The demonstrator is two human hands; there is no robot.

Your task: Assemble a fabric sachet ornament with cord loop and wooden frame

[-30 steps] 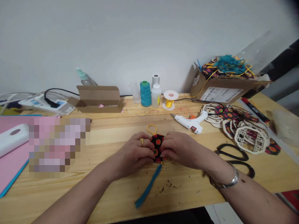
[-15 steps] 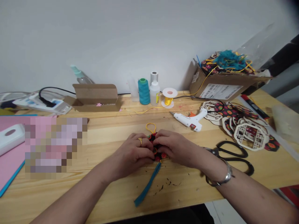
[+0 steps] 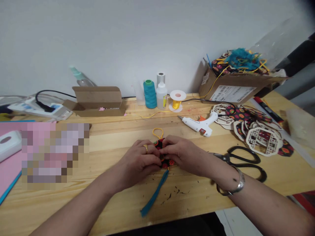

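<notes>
Between my hands on the wooden table lies a dark floral fabric pendant (image 3: pixel 165 164). A yellow cord loop (image 3: pixel 157 132) sticks out at its top, and a teal tassel (image 3: pixel 155 194) trails toward the table's front edge. My left hand (image 3: pixel 145 158) grips the pendant's left side, fingers bent and pressed onto it. From the right, my right hand (image 3: pixel 181 153) pinches it with thumb and fingertips. Both hands cover much of the pendant, so its middle is partly hidden. Small dark scraps (image 3: pixel 169 196) are scattered just below.
Black-handled scissors (image 3: pixel 242 160) lie beside my right forearm. Behind are a white glue gun (image 3: pixel 198 126), a yellow cord spool (image 3: pixel 177 98), teal thread (image 3: pixel 150 95) and a glue bottle (image 3: pixel 161 96). Lattice frames (image 3: pixel 264 141) pile at right, below a full cardboard box (image 3: pixel 231 88).
The view has shifted slightly. Both hands stay on the pendant, with only tiny finger shifts.
</notes>
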